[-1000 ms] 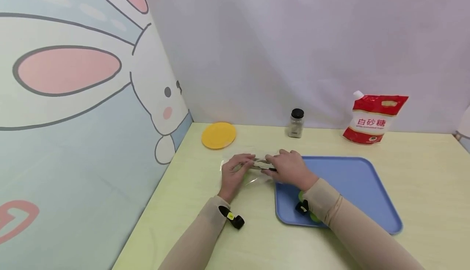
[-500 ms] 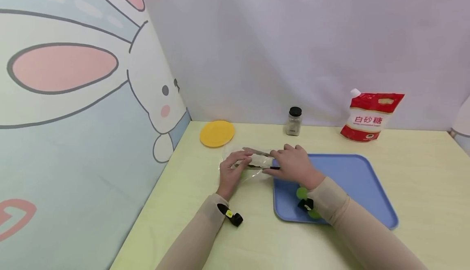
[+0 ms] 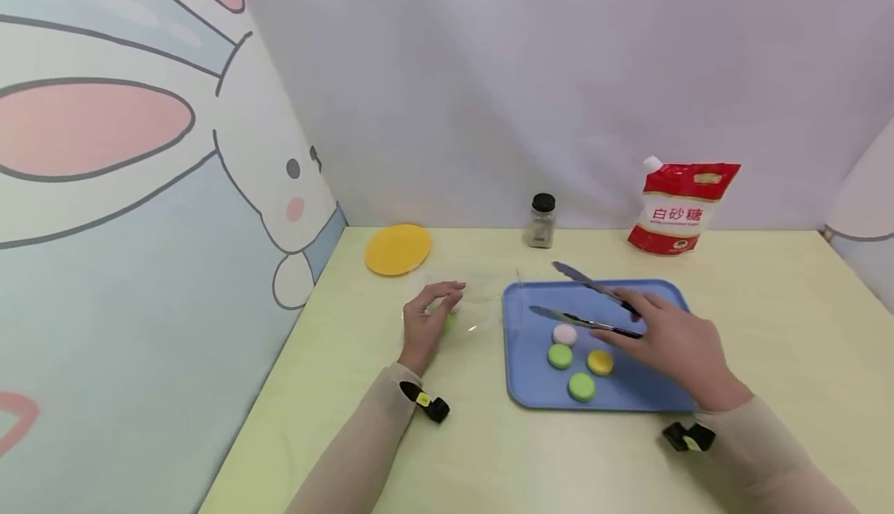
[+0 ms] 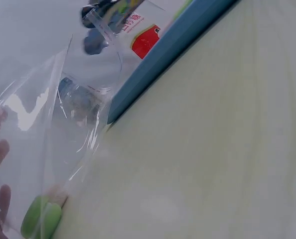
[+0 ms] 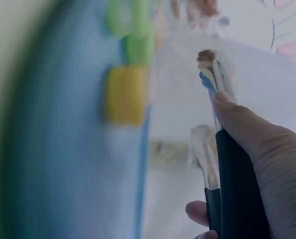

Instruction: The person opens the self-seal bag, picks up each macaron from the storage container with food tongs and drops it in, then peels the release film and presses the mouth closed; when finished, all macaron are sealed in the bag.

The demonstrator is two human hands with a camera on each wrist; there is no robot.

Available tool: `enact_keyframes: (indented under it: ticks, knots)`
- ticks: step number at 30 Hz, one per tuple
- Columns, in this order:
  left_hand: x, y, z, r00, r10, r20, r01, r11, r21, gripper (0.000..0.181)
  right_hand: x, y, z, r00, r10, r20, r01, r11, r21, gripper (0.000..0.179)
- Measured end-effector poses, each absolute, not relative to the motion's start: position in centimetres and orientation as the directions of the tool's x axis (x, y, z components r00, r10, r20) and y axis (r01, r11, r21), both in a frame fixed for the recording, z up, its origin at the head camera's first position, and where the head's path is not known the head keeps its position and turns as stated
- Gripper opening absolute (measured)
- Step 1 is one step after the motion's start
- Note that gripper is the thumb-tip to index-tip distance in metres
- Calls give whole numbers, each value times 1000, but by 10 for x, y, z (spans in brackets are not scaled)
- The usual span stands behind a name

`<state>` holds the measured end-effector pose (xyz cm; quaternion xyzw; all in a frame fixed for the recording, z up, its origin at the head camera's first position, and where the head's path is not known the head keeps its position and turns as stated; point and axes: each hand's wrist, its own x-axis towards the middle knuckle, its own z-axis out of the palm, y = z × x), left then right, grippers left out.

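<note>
My left hand (image 3: 426,329) pinches the left part of a clear plastic bag (image 3: 482,310), which lies on the table with its mouth towards the tray. Inside the bag, near the fingers, sits a green macaron (image 4: 41,219). In my right hand (image 3: 680,347) is a pair of metal tongs (image 3: 583,279) with black grips, their arms spread apart and holding nothing. They hover over the blue tray (image 3: 527,378). On it lie a pink macaron (image 3: 564,335), a yellow macaron (image 3: 600,362) and green macarons (image 3: 582,387).
A yellow plate (image 3: 398,250) lies at the back left. By the back wall stand a small jar (image 3: 542,223) with a black lid and a red and white sugar pouch (image 3: 675,210). A wall with a painted rabbit borders the table's left side.
My right hand has drawn the tongs out of the bag and moved right over the tray, uncovering the macarons. The left hand stays at the bag. The head view has shifted slightly right.
</note>
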<state>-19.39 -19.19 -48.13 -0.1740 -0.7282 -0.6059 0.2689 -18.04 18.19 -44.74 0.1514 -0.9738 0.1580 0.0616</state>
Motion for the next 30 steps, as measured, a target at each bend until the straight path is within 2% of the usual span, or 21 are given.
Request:
enact_keyframes:
  ticks: [4,8,12,15,18,24,30]
  knots:
    - [-192,-195,-478,-795,-97,599,570,219,792,7,-167,214,-469,-969,-204,143,-241,911,-336,90]
    - [-191,-196,-477,-803,-114,585,553,222,803,10,-161,226,-488,-955,-210,207,-276,886,-372,87]
    - [-190,-192,-479,-837,-125,532,505,194,841,13,-156,229,-499,-931,-245,270,-335,866,-370,80]
    - [-187,-188,-480,-853,-120,508,485,177,857,14,-151,231,-500,-916,-284,282,-375,858,-351,78]
    - [-187,-189,-479,-843,-109,526,499,203,842,11,-150,230,-499,-902,-327,284,-410,854,-321,77]
    - [-188,-189,-480,-840,-107,531,505,201,839,7,-152,232,-493,-889,-338,309,-424,863,-276,75]
    - [-185,-185,-480,-843,-89,530,505,204,839,8,-150,235,-493,-919,-329,218,-381,886,-264,75]
